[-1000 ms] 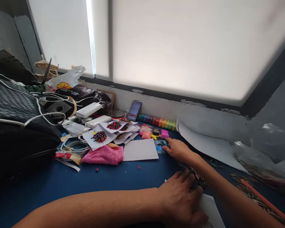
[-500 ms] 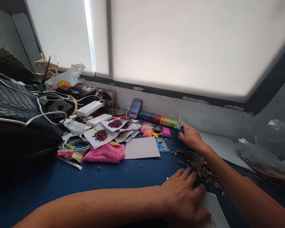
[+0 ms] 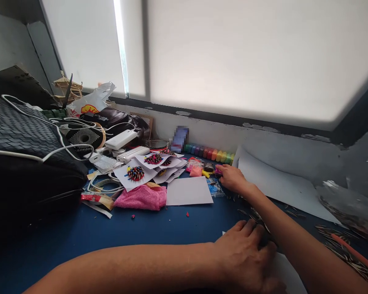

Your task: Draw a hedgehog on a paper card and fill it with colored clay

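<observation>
My left hand (image 3: 247, 255) lies over a white sheet of paper (image 3: 290, 273) at the lower right, its fingers apart and bent down; the fingertips are partly hidden and the near side is blurred. Farther off, my right hand (image 3: 234, 178) is closed at the fingertips on a small magenta packet (image 3: 218, 170), beside other packets: a coral one (image 3: 196, 171), a dark one (image 3: 209, 166) and a blue one (image 3: 215, 188). Striped sunflower seeds (image 3: 257, 216) lie between my arms, partly covered by them.
Behind stands a row of coloured clay packs (image 3: 213, 154). Cards with seed-covered shapes (image 3: 135, 173), a blank card (image 3: 189, 191) and a pink cloth (image 3: 141, 197) lie left of centre. A black woven bag (image 3: 27, 163) fills the left; a clear plastic bag (image 3: 349, 204) sits right.
My right hand has moved left and toward me, from a teal item at the row's end to the magenta packet. My left hand stays on the paper. The view has shifted slightly.
</observation>
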`<state>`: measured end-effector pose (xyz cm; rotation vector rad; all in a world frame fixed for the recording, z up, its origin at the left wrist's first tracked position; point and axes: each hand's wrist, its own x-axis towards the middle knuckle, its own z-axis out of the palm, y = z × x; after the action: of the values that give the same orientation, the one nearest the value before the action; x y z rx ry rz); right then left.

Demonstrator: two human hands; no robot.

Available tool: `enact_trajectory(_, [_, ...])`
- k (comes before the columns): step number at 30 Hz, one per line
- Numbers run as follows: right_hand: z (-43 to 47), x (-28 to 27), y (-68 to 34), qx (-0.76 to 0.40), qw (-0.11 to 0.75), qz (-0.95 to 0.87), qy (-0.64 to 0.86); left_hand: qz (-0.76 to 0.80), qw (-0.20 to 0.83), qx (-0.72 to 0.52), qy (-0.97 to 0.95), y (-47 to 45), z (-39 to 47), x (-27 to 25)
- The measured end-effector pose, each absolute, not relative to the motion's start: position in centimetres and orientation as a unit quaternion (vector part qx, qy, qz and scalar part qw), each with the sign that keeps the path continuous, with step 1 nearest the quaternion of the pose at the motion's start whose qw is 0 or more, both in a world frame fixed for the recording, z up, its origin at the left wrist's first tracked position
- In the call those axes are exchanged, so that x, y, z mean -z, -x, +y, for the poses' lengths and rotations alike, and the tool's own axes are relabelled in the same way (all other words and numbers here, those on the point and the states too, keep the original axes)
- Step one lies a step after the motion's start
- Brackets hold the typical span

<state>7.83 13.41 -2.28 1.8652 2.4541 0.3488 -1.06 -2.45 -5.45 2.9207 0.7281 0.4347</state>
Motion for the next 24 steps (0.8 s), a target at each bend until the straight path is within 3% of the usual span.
enact_trajectory(14, [10.2, 0.5, -8.7, -0.074, 0.088, 0.856, -0.503, 0.243, 0.048, -0.121, -0.961, 0.9, -2.5, 5.6])
enact_trajectory(19, [10.0, 1.0, -8.9, -0.075, 0.048, 0.861, -0.501, 0.246, 0.041, -0.129, -0.96, 0.9, -2.5, 5.7])
enact_trajectory(24, [8.0, 0.1, -9.5, -0.041, -0.053, 0.876, -0.478, 0.24, 0.05, -0.125, -0.962, 1.0, -2.5, 5.5])
